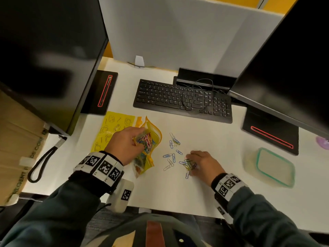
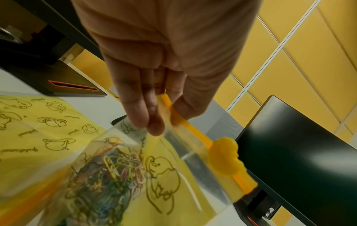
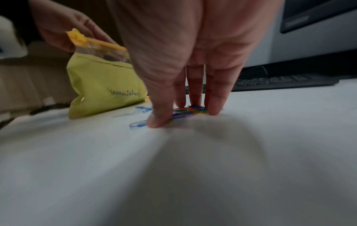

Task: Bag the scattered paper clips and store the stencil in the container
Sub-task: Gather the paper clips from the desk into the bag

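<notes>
My left hand (image 1: 124, 145) pinches the rim of a clear and yellow zip bag (image 1: 148, 142) between thumb and fingers (image 2: 150, 122) and holds its mouth open above the desk. Several coloured clips fill the bag (image 2: 164, 175). To its right, my right hand (image 1: 201, 163) points down at the white desk, thumb and fingers closing round a small bunch of coloured paper clips (image 3: 190, 110). More loose paper clips (image 1: 171, 152), mostly blue and white, lie between my hands. The yellow stencil sheet (image 1: 110, 129) lies flat behind my left hand, also in the left wrist view (image 2: 38, 122).
A clear container with a green rim (image 1: 272, 166) sits at the right of the desk. A black keyboard (image 1: 183, 100) lies behind the clips, between two monitor bases (image 1: 102, 93). Monitors overhang both sides. Grey partition panels close off the back.
</notes>
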### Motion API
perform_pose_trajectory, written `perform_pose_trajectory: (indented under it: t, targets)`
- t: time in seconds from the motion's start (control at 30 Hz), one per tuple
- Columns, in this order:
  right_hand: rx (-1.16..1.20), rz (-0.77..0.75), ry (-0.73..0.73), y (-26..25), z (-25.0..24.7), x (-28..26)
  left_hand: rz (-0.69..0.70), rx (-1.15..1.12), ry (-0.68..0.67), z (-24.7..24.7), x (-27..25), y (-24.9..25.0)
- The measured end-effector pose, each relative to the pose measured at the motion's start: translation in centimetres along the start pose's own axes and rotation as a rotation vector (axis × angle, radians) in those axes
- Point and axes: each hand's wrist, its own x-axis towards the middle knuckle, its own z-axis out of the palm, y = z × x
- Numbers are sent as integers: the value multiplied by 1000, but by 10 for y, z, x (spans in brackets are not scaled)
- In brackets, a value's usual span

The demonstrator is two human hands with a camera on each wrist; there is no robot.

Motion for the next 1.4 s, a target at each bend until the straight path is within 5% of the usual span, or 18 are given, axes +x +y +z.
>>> perform_pose_trajectory:
  t: [0.27, 0.5, 0.87, 1.03, 1.17, 1.3, 1.4]
  targets:
    - [-33, 48, 99, -19, 1, 25, -3, -13, -6, 3, 1, 2]
    - [92, 284, 111, -38, -15, 38, 5, -14, -7, 2, 1, 1]
    - [-7, 181, 119, -40, -7, 30, 3, 15, -28, 2, 3, 1]
    - [441, 243, 376, -57, -37, 31, -7, 16, -42, 0, 4, 0]
    - [788, 44, 427, -106, -68, 38, -7, 14, -43, 1, 5, 2]
    - [742, -81, 370, -130, -69, 53, 1, 25, -35, -1, 5, 3]
    - [744, 43, 447, -106, -66, 65, -14, 28, -40, -5, 6, 0]
